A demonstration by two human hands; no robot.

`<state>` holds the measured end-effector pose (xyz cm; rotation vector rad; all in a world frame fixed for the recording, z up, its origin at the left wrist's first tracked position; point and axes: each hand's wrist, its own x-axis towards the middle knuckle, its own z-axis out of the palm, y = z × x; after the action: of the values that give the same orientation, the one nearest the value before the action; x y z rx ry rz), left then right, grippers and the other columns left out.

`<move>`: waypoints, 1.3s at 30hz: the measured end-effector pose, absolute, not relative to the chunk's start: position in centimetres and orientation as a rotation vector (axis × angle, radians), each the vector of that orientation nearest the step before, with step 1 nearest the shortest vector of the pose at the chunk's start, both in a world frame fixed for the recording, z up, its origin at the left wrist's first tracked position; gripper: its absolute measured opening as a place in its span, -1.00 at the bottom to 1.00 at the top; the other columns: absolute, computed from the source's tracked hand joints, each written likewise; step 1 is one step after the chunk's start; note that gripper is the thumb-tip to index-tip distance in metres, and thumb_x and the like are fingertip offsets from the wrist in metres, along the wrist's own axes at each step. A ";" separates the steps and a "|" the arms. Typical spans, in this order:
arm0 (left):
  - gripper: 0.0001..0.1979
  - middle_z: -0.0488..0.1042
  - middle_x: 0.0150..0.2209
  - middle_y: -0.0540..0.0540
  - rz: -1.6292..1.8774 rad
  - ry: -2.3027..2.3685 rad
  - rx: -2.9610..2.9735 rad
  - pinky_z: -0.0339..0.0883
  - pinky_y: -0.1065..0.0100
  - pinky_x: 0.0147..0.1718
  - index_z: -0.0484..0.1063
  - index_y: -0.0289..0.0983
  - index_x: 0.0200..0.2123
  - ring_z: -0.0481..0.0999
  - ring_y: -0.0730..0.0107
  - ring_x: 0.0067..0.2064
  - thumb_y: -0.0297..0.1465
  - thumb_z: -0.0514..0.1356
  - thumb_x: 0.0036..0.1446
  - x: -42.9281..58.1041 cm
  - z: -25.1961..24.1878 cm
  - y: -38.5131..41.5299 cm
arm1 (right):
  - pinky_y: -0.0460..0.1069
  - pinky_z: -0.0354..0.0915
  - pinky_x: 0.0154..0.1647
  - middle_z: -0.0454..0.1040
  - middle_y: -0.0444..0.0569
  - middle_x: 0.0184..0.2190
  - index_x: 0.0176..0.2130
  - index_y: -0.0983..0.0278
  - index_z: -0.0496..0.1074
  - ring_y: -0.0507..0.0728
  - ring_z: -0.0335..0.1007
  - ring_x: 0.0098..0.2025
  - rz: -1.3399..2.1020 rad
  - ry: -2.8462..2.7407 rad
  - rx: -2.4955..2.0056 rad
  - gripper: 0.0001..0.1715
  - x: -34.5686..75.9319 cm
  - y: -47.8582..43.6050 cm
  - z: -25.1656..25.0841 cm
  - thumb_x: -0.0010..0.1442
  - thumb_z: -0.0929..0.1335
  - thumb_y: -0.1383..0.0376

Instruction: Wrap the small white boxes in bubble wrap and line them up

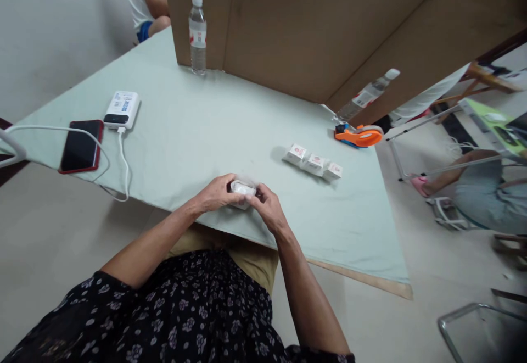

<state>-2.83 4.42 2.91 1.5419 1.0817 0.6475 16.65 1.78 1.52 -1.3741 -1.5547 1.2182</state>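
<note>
Near the front edge of the table, a small white box in clear plastic wrap (244,188) is held between both hands. My left hand (218,191) grips its left side, with the fingers curled round it. On the other side my right hand (267,205) presses against it, thumb toward the front. The fingers cover part of the box, so its printing cannot be read. To the right, three small white boxes (315,163) with red print stand in a row, with clear plastic about them.
An orange tape dispenser (362,135) lies at the right. Two water bottles, one upright (198,39) and one tilted (366,98), stand by a cardboard partition (280,28). A phone (82,146) and a white power bank (122,109) with a cable lie left on the cloth-covered table (185,121). Other people sit nearby.
</note>
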 end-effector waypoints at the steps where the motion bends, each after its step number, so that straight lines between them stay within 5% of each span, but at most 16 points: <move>1: -0.62 0.54 -0.21 -0.10 0.633 1.111 1.540 0.32 0.33 -0.26 0.47 -0.32 -0.13 0.46 0.27 -0.21 -0.24 0.28 -0.01 -2.7 3.0 4.6 | -0.05 0.22 -0.33 0.43 -0.14 -0.37 -0.16 0.24 0.46 0.06 0.25 -0.36 1.215 -1.577 -1.371 -0.58 16.7 1.7 1.7 0.07 0.44 0.03; 5: -0.68 0.51 -0.33 -0.07 0.577 1.228 1.591 0.27 0.34 -0.34 0.47 -0.32 -0.27 0.43 0.31 -0.30 -0.20 0.28 -0.01 -2.2 3.4 4.6 | -0.06 0.15 -0.40 0.35 -0.18 -0.45 -0.18 0.25 0.46 0.03 0.16 -0.42 1.253 -1.607 -1.365 -0.60 17.0 1.4 2.0 0.04 0.46 0.08; 10: -0.63 0.53 -0.16 -0.08 0.660 1.000 1.379 0.33 0.35 -0.21 0.44 -0.29 -0.07 0.48 0.32 -0.16 -0.36 0.24 0.01 -2.4 3.3 3.9 | -0.07 0.13 -0.43 0.39 -0.18 -0.44 -0.05 0.26 0.46 0.02 0.16 -0.45 1.300 -1.581 -1.363 -0.46 17.4 1.5 1.6 0.02 0.48 0.07; 16: -0.59 0.53 -0.07 -0.15 0.708 0.919 1.275 0.37 0.30 -0.11 0.41 -0.33 0.00 0.50 0.31 -0.11 -0.36 0.24 0.05 -2.3 2.4 4.0 | -0.02 0.27 -0.23 0.50 -0.10 -0.33 -0.20 0.24 0.51 0.10 0.35 -0.29 1.286 -1.412 -1.283 -0.61 16.9 3.6 0.8 0.10 0.42 0.02; 23: -0.29 0.44 0.11 -0.28 0.754 1.163 1.413 0.35 0.17 0.03 0.25 -0.38 0.25 0.48 0.15 0.03 -0.29 0.26 0.02 -2.0 2.1 4.4 | -0.06 0.17 -0.39 0.35 -0.18 -0.53 -0.43 0.25 0.44 0.03 0.20 -0.46 1.176 -1.266 -1.299 -0.72 15.3 4.0 0.8 0.09 0.39 0.08; 32: -0.33 0.51 -0.04 -0.25 0.724 1.247 1.505 0.36 0.19 -0.02 0.27 -0.43 0.23 0.49 0.17 -0.05 -0.28 0.18 0.07 -1.6 1.7 4.9 | -0.04 0.20 -0.38 0.37 -0.14 -0.53 -0.38 0.25 0.48 0.07 0.24 -0.44 1.103 -1.377 -1.422 -0.63 15.6 2.6 1.3 0.18 0.31 0.03; 39: -0.40 0.54 -0.13 -0.17 0.747 1.249 1.549 0.37 0.25 -0.10 0.32 -0.39 0.20 0.50 0.27 -0.16 -0.27 0.17 0.10 -1.4 1.5 4.9 | 0.01 0.33 -0.21 0.53 -0.04 -0.28 -0.22 0.24 0.48 0.12 0.39 -0.28 1.164 -1.379 -1.376 -0.61 15.5 4.7 1.3 0.04 0.43 0.04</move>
<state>-1.44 4.89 1.47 1.5490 1.2492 0.7468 15.54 4.73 1.29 -1.3756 -1.3788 1.1644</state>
